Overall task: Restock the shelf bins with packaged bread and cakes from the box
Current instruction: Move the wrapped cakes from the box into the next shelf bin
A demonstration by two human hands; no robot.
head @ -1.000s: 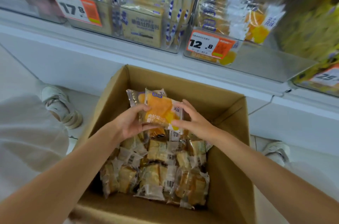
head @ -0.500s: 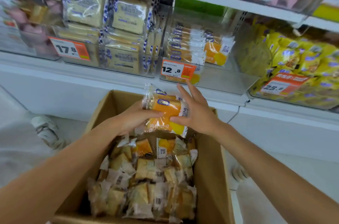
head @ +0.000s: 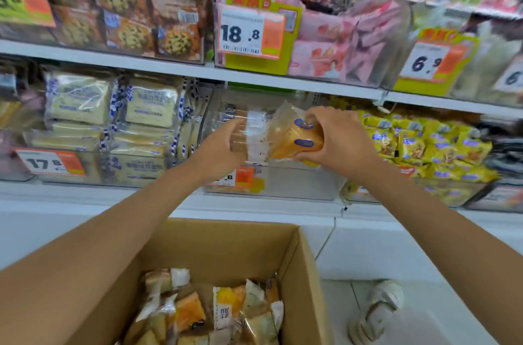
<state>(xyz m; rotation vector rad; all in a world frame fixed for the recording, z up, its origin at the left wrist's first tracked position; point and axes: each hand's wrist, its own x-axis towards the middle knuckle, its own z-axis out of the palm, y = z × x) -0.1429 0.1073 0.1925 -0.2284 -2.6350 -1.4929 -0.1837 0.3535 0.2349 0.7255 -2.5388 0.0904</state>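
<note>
we grip the cake packets (head: 294,142), orange blocks in glossy, crinkled clear film with blue oval labels, in the right hand (head: 341,136), fingers curled round them. they sit over the open top of the rigid clear plastic bin (head: 297,184), near the front edge of the white shelf (head: 113,194). just to the left, the left hand (head: 223,146) curls its fingers round a wrapped stack (head: 250,129) of pale brown slices with white film ends, inside the same bin. below, the open brown cardboard box (head: 254,234) holds more loose packets (head: 226,308).
</note>
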